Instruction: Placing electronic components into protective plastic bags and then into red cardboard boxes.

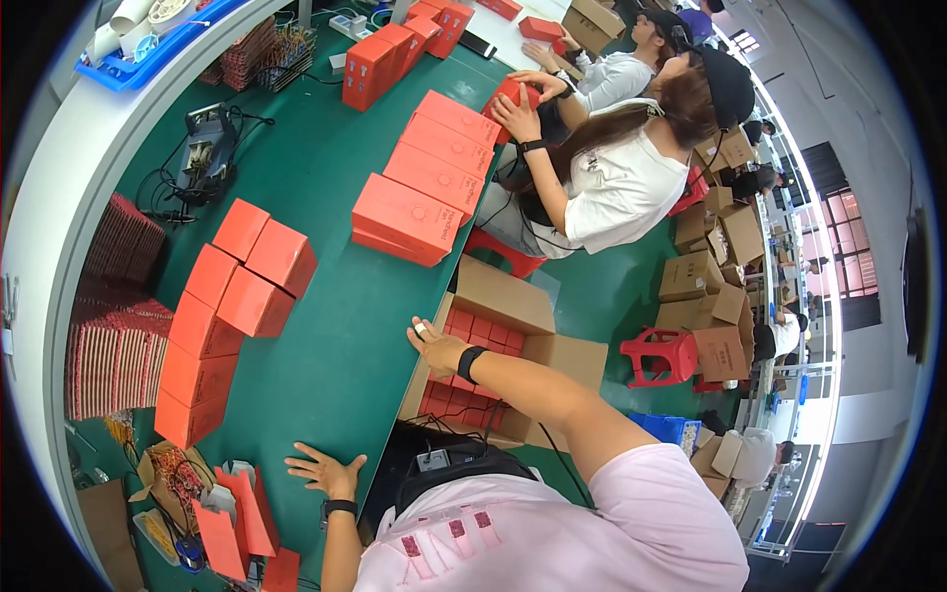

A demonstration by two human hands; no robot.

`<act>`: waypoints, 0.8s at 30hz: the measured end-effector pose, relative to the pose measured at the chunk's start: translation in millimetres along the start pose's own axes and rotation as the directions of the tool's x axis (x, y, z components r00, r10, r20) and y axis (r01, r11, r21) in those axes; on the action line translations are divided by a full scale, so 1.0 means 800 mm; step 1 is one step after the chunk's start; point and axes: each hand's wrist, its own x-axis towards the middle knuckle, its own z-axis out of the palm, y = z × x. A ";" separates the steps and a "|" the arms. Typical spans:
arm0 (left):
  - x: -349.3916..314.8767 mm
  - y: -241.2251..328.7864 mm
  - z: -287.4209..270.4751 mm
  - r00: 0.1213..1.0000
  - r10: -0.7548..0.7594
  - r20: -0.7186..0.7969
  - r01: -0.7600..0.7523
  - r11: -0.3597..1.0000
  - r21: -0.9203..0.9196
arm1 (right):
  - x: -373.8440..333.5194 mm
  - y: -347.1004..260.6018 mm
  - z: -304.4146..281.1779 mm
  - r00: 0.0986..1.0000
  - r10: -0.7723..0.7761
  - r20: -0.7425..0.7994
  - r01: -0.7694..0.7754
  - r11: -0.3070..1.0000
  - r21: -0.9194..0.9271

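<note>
My left hand [330, 472] lies on the green table [340, 345] near its front edge, fingers spread, holding nothing. My right hand [439, 349] rests at the table's edge with fingers stretched out and a ring on one; nothing is in it. Beside and below that hand stands an open cardboard carton [552, 355] packed with rows of red boxes [480, 331]. Farther along the edge, several red boxes [406, 212] lie in a stacked row. Left of my hands, another group of red boxes [205, 331] stands in a curved line.
Opened red boxes [219, 533] sit at the lower left beside coiled cables [182, 479]. Stacks of flat red cartons [116, 355] line the table's back. A co-worker [621, 178] handles a red box at the far right. A red stool [659, 356] and cartons [725, 331] stand on the floor.
</note>
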 end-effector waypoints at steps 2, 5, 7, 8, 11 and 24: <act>0.000 0.001 -0.001 1.000 -0.001 0.014 0.001 1.000 0.003 | -0.004 0.003 -0.006 0.999 -0.023 0.032 0.023 1.000 0.004; 0.001 0.002 0.000 1.000 -0.004 0.014 0.004 1.000 0.011 | -0.003 0.002 -0.005 1.000 -0.014 0.028 0.014 1.000 0.010; 0.000 0.004 -0.002 1.000 -0.006 0.020 0.006 1.000 0.011 | 0.004 0.003 0.003 1.000 -0.003 0.020 0.003 1.000 0.017; 0.000 0.006 -0.002 1.000 -0.009 0.029 0.009 1.000 0.009 | 0.007 0.005 0.007 1.000 0.008 0.013 -0.008 1.000 0.020; 0.001 0.002 0.000 1.000 -0.006 0.018 0.006 1.000 -0.009 | 0.007 0.014 0.004 0.999 -0.042 0.021 0.041 0.998 0.042; -0.001 0.005 -0.004 0.999 -0.020 0.034 0.020 1.000 0.005 | 0.012 0.010 0.010 1.000 -0.018 0.010 0.018 1.000 0.019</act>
